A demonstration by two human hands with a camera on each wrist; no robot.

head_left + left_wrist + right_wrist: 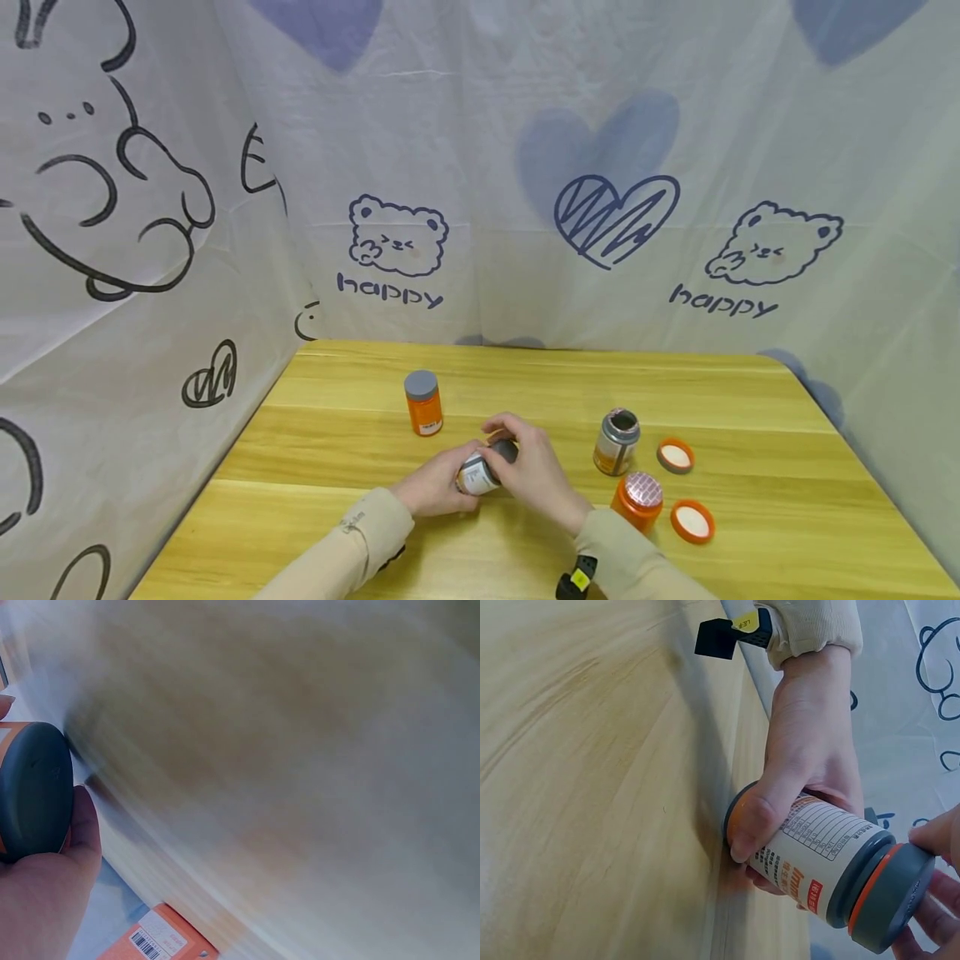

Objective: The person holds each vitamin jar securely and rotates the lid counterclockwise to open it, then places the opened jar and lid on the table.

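Observation:
Low over the table, my left hand grips the body of a jar with a white-and-orange printed label and a grey shoulder. My right hand has its thumb and fingers round the jar's grey screw lid. An orange ring shows between lid and neck in the right wrist view. The jar lies tilted, lid toward my right hand. Its dark base faces the left wrist camera, with my left hand around it.
An orange jar with grey lid stands behind my hands. To the right stand an open grey jar with torn seal edges and an orange jar with a patterned seal. Two upturned lids, one behind the other, lie beside them.

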